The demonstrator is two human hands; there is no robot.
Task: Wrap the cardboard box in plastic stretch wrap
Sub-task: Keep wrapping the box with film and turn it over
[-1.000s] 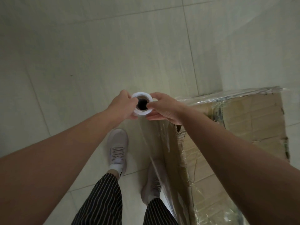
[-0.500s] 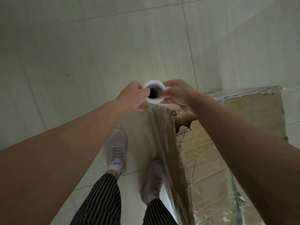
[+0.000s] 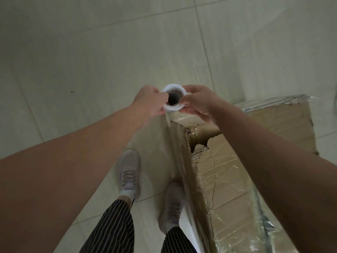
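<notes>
Cardboard box (image 3: 237, 179) is seen lying on the tiled floor (image 3: 91, 52) at the person's right, just beside the right shoe (image 3: 173, 205), with its top and far edge already covered by glossy, wrinkled film. A ragged hole (image 3: 202, 141) is torn in the near top corner; only darkness is shown inside, so what is held in the box cannot be told. The stretch wrap roll (image 3: 171, 109) is held end-on above the floor, just beyond that corner, so that its dark hollow core is looked into. It is gripped on one side by the left hand (image 3: 148, 102), whose fingers are curled round the white rim, and pinched on the other by the right hand (image 3: 198, 103), with thumb and fingers closed on the rim. A clear sheet of film (image 3: 175, 152) is drawn from the roll down along the box's near side. The left shoe (image 3: 129, 172) and striped trousers (image 3: 113, 225) are seen below. Compared with one second ago, the roll has been carried forward past the corner, and the torn hole, then hidden under the right hand, is now exposed. Against half a second ago, almost nothing is changed: hands, roll and feet are found in nearly the same places.
</notes>
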